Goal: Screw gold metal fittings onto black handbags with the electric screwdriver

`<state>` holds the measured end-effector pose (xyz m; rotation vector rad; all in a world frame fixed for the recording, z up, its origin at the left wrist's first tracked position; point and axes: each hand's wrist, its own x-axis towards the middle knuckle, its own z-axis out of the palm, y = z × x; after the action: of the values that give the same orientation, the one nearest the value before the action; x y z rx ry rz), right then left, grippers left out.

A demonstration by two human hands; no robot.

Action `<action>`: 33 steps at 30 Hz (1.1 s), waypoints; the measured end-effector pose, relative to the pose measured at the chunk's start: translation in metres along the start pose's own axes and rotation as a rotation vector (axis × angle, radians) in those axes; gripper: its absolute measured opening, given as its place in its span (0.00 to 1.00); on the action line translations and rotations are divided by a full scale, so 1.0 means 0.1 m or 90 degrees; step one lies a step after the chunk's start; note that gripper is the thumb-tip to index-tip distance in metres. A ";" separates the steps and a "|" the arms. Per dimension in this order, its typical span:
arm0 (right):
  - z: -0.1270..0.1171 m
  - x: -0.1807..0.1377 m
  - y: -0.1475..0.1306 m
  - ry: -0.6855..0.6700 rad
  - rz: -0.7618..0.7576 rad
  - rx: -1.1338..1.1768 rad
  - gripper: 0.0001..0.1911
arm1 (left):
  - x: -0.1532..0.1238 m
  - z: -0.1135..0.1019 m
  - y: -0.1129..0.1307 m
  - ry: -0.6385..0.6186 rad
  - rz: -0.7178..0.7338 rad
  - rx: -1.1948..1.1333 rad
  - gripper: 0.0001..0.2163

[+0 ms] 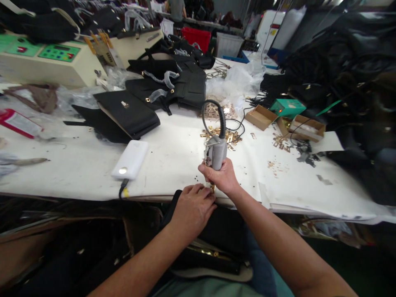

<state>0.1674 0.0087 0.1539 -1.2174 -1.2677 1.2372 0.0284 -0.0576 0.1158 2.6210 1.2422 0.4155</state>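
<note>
My right hand [221,176] is wrapped around a grey electric screwdriver [219,152], its cable looping up from the top. The tool points down at a small gold clasp [213,188] by the table's front edge. My left hand [194,206] grips a black bag [224,225] beside that clasp, fingertips close to the metal. Most of the bag hangs below the edge toward my lap, where a gold zipper [207,251] shows. The screwdriver's tip and the underside of my left fingers are hidden.
Gold metal fittings [232,138] lie behind the screwdriver. A white power bank [130,160] with a black cable lies left, near finished-looking black bags [126,109]. Small cardboard boxes [261,117], a green box [287,107] and black pieces [306,153] sit right. A person [177,10] is far back.
</note>
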 end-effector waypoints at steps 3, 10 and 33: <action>-0.04 -0.01 0.00 0.021 -0.002 0.036 0.20 | 0.00 -0.03 0.00 0.003 0.005 -0.005 0.08; -0.05 -0.07 -0.09 0.064 -0.022 0.084 0.23 | -0.02 -0.06 0.02 0.002 0.017 0.041 0.11; -1.97 -0.01 0.15 0.579 -0.159 0.131 0.21 | -0.03 0.18 -0.24 0.157 0.128 0.075 0.12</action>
<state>0.3650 0.0176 0.1457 -1.2047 -0.5686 0.4894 0.0161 -0.0464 0.0908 2.8784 1.1020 0.7423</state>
